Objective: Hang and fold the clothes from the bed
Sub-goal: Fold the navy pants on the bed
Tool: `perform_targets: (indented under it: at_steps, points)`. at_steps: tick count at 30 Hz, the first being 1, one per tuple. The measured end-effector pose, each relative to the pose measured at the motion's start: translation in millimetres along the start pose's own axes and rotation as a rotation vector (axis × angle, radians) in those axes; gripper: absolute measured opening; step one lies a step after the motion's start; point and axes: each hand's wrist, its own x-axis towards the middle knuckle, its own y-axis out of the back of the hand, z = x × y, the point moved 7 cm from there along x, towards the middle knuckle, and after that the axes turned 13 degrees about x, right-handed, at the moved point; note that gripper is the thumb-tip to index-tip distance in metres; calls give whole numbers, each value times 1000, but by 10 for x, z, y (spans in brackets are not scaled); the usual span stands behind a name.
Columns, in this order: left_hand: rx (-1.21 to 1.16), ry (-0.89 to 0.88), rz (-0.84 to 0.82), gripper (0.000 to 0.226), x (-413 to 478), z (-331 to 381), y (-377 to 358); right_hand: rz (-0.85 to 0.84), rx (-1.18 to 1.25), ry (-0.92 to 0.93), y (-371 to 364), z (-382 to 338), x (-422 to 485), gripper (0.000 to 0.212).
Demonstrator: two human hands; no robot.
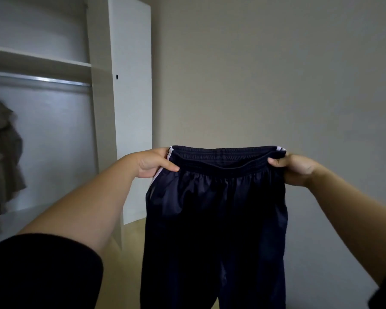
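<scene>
plain beige wall (276,74) ahead, light wood-tone floor (129,241) below. open white wardrobe (103,130) at left: shelf (38,59) up top, metal rail (38,82) just under it, door (132,108) standing open toward the wall. one beige coat (2,152) hangs at the far left edge inside the wardrobe, blurred; cannot tell what it hangs from

task item: dark navy track pants (216,219), up in the air in front of the wall, centre frame, just right of the wardrobe door. elastic waistband (223,157) on top, stretched roughly level between the two hands, near edge sagging a bit in the middle. legs hang straight down and run out of the bottom of the frame. white side stripes (169,152) show at both top corners, right next to the hands

left hand (153,163): pinches the left corner of the waistband, thumb pressed flat on the near face of the fabric, other fingers behind it and hidden

right hand (294,168): same grip on the right corner, thumb tip on the near face, remaining fingers curled round the back; cannot tell how they lie there

both arms reach forward, forearms bare, black sleeve (42,275) on the left upper arm at bottom left, sliver of dark sleeve at the bottom right edge too

within the frame the pants touch nothing but the two hands
</scene>
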Motion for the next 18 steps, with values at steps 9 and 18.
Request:
perform_targets:
  at_steps: [9, 18]
  points:
    - [596, -226, 409, 39, 53, 974, 13, -624, 46, -44, -1181, -197, -170, 20]
    - [678, -374, 181, 45, 146, 1347, -596, -489, -96, -130, -1178, 241, 97, 75]
